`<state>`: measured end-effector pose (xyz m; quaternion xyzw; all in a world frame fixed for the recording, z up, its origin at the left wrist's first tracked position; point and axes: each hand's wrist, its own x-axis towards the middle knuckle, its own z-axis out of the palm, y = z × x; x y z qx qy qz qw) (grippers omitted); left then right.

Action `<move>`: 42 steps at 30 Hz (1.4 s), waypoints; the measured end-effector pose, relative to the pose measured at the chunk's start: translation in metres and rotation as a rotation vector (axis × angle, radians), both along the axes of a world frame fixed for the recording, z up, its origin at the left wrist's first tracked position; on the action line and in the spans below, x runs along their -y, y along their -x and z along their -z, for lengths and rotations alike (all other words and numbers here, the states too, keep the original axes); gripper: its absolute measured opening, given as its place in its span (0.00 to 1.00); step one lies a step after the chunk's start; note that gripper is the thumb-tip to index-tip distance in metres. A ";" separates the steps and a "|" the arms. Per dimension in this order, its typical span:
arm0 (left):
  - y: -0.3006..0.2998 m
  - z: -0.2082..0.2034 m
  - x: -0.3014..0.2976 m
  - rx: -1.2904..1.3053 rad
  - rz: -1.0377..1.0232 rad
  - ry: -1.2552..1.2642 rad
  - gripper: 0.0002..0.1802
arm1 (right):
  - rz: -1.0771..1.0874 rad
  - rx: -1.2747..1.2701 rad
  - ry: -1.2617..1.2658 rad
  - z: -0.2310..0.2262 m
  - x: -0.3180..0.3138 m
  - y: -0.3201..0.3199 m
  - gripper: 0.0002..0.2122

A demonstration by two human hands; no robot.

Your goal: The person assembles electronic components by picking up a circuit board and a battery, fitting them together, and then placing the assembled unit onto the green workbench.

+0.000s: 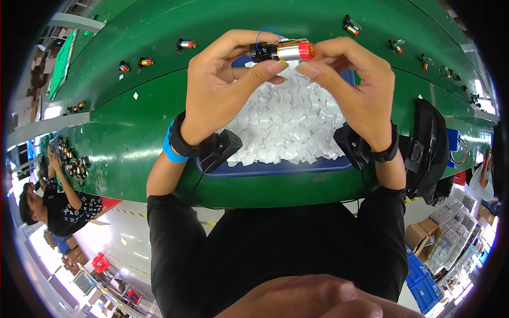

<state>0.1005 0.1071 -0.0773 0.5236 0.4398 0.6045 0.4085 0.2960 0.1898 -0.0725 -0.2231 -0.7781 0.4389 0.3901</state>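
Up over the far side of a blue tray (275,168), I hold a small battery assembly (290,51) with a silver body, a red end, a black end piece and thin wires. My left hand (225,79) pinches its black end between thumb and fingers; a blue wire loops above. At the red end, the bent fingers and thumb of my right hand (360,79) close in and touch it. Whether a small piece sits between those right fingertips is hidden. Many small white translucent squares (286,122) fill the tray beneath both hands.
Similar battery assemblies (186,44) lie spread along the green table (138,127), with another (351,25) at the back. A black bag (427,148) stands right of the tray. At left, a co-worker (58,206) handles a cluster of assemblies. Black boxes (220,151) are strapped at my wrists.
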 end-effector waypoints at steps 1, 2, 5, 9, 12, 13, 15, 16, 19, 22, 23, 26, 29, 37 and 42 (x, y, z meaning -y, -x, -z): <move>-0.001 0.000 0.000 -0.026 -0.023 -0.026 0.18 | -0.007 -0.031 0.019 0.000 0.002 0.002 0.08; -0.002 0.000 0.001 -0.052 -0.047 -0.051 0.18 | -0.015 -0.061 0.039 0.000 0.004 0.004 0.08; -0.001 0.003 0.002 -0.117 -0.067 -0.079 0.19 | -0.017 -0.103 0.080 0.001 0.006 0.005 0.09; -0.003 0.000 0.007 -0.127 -0.078 -0.054 0.19 | -0.021 -0.136 0.116 0.004 0.007 0.007 0.09; -0.004 -0.001 0.008 -0.190 -0.097 -0.099 0.20 | -0.047 -0.162 0.110 0.006 0.010 0.008 0.10; -0.004 -0.002 0.008 -0.265 -0.117 -0.165 0.20 | -0.063 -0.159 0.135 0.004 0.010 0.007 0.10; -0.004 -0.003 0.009 -0.340 -0.137 -0.230 0.20 | -0.097 -0.154 0.187 0.003 0.010 0.006 0.10; -0.003 -0.004 0.011 -0.393 -0.129 -0.224 0.22 | -0.097 -0.153 0.187 0.003 0.011 0.007 0.10; -0.001 -0.005 0.012 -0.497 -0.113 -0.212 0.24 | -0.091 -0.176 0.219 0.004 0.012 0.008 0.10; -0.004 -0.003 0.007 -0.498 -0.192 -0.313 0.21 | -0.099 -0.193 0.206 0.006 0.012 0.009 0.10; -0.005 -0.003 0.007 -0.498 -0.193 -0.313 0.21 | -0.102 -0.202 0.199 0.006 0.012 0.008 0.10; -0.006 -0.005 0.009 -0.455 -0.197 -0.253 0.20 | -0.111 -0.176 0.178 0.004 0.010 0.007 0.10; -0.006 -0.009 0.011 -0.548 -0.208 -0.305 0.18 | -0.104 -0.152 0.187 0.001 0.014 0.007 0.09; 0.003 -0.014 0.005 -0.131 0.006 0.069 0.17 | -0.022 0.045 -0.005 -0.003 0.003 -0.001 0.10; 0.019 -0.019 0.001 0.167 0.264 0.404 0.20 | -0.008 0.007 -0.139 -0.007 0.001 0.001 0.15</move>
